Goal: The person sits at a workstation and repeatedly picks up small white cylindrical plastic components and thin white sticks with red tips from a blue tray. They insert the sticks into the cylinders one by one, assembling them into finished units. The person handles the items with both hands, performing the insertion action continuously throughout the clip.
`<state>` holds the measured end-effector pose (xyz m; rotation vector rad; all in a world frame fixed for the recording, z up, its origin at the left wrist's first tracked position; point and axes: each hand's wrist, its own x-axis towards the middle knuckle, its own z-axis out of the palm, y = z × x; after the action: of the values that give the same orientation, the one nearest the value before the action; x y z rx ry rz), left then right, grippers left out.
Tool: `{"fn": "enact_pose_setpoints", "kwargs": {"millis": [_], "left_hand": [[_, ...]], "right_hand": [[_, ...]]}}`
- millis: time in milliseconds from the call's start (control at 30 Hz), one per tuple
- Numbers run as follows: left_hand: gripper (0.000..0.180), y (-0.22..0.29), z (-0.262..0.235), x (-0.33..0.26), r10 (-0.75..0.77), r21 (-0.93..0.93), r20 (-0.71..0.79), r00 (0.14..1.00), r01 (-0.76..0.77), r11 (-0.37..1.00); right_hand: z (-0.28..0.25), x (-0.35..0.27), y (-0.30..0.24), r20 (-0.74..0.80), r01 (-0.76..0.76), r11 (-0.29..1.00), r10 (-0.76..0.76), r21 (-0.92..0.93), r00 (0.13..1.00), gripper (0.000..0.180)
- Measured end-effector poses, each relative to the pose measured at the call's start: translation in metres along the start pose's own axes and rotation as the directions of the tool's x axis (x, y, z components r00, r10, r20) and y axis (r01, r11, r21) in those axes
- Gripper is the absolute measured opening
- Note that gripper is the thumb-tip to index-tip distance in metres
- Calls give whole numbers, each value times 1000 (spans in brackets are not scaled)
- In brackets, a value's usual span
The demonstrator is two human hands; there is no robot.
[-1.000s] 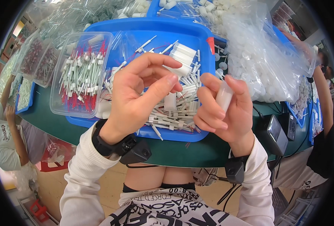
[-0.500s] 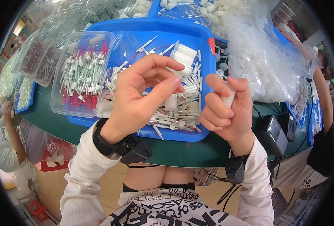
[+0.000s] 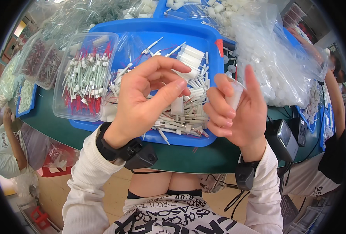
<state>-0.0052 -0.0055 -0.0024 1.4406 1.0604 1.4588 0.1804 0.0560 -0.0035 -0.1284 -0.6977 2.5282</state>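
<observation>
My right hand (image 3: pixel 241 107) is raised over the right edge of the blue tray (image 3: pixel 157 25). Its curled fingers hold a small white plastic cylinder (image 3: pixel 235 96), while the thumb-side finger points up, clear of it. Over the tray's middle hovers my left hand (image 3: pixel 151 91), fingers loosely bent and thumb apart from the forefinger; nothing shows in it. Beneath the hands, the tray holds white cylinders (image 3: pixel 191 54) in a stacked row and a heap of thin white sticks with metal parts and fine red wires (image 3: pixel 181 123). The left hand hides part of that heap.
Left of my left hand, a clear plastic box (image 3: pixel 57 107) holds white sticks with red wires. A big clear bag of white round parts (image 3: pixel 266 74) stands at right, near a dark device (image 3: pixel 284 140) with cables. Other people sit at both sides of the green table (image 3: pixel 173 160).
My right hand has turned and opened a little; one finger has straightened upward off the white cylinder, showing more of it. My left hand has stayed in place.
</observation>
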Motion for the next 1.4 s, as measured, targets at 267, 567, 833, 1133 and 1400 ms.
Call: {"fn": "enact_pose_setpoints", "kwargs": {"millis": [267, 567, 833, 1133, 1400], "left_hand": [[24, 0, 0, -1, -10, -1, -1, 1000, 10, 1000], [29, 0, 0, 0, -40, -31, 41, 998, 41, 999], [39, -8, -3, 3, 69, 141, 298, 952, -115, 983], [31, -2, 2, 2, 88, -172, -23, 996, -90, 981], [31, -8, 0, -1, 113, -110, -58, 992, -119, 987]], "right_hand": [[-6, -2, -3, 91, -82, 996, 85, -37, 992, 30], [-9, -5, 0, 69, -55, 997, 51, 60, 996, 42], [22, -2, 12, -259, -121, 771, -59, -625, 964, 77], [3, -5, -4, 93, 386, 381, -600, -840, 795, 29], [1, -3, -7, 5, 281, 391, -577, -877, 817, 12]]}}
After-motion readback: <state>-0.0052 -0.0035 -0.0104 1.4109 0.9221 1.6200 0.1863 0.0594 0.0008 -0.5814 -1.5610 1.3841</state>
